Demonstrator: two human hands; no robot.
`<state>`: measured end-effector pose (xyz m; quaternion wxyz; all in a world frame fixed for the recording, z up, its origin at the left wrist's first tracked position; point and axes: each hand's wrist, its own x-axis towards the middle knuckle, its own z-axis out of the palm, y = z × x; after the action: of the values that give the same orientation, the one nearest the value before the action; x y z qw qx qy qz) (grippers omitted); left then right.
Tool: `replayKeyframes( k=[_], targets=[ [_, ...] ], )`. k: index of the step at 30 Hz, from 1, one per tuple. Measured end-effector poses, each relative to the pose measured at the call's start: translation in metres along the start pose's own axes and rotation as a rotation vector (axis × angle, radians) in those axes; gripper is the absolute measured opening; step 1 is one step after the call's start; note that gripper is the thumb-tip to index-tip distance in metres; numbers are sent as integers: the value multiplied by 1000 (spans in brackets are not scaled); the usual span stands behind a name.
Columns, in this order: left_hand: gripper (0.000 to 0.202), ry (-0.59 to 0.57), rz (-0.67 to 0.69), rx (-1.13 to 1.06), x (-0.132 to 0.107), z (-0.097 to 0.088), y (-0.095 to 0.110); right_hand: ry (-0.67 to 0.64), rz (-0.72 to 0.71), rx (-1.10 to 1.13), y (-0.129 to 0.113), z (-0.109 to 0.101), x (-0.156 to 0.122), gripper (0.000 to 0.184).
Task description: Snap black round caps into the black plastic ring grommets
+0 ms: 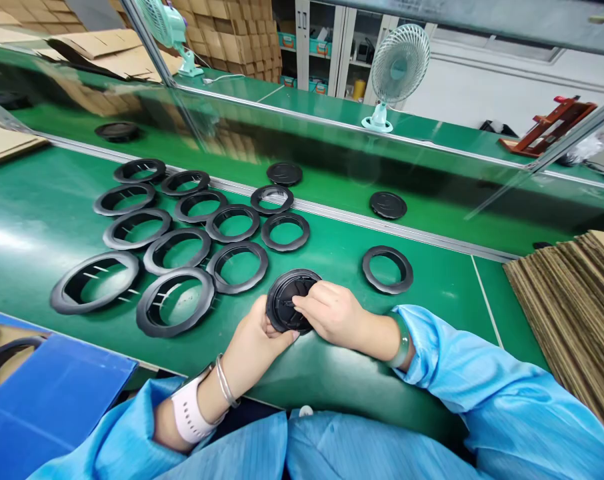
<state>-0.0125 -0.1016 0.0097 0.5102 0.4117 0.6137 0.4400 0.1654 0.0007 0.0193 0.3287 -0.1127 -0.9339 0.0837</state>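
Tilted up over the green bench, a black round plastic cap (283,308) with a raised rim and ribbed inside rests in my left hand (257,337). My left fingers are behind its edge and the thumb lies along its lower rim. Closed fingers of my right hand (335,312) press at the middle of the cap's inner face; their tips cover part of it, and whether they pinch a small piece there is hidden. Several black plastic rings (238,267) lie to the left and beyond. One separate black ring (387,270) lies beyond my right hand.
Black discs (388,205) show behind the bench's metal rail (332,212). Stacked cardboard (567,320) stands at the right. A blue box flap (57,393) sits at lower left. Two fans, one a green fan (399,67), stand on the back ledge.
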Motion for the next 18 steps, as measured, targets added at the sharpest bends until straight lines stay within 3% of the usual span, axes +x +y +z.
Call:
replayKeyframes(
  k=[6, 13, 18],
  targets=[
    [59, 14, 6, 15, -2, 2, 4, 12, 109, 52, -3, 0, 2, 27],
    [65, 41, 1, 76, -2, 4, 4, -120, 128, -59, -10, -3, 4, 20],
    [61, 44, 2, 72, -4, 4, 1, -287, 160, -205, -18, -3, 12, 42]
  ],
)
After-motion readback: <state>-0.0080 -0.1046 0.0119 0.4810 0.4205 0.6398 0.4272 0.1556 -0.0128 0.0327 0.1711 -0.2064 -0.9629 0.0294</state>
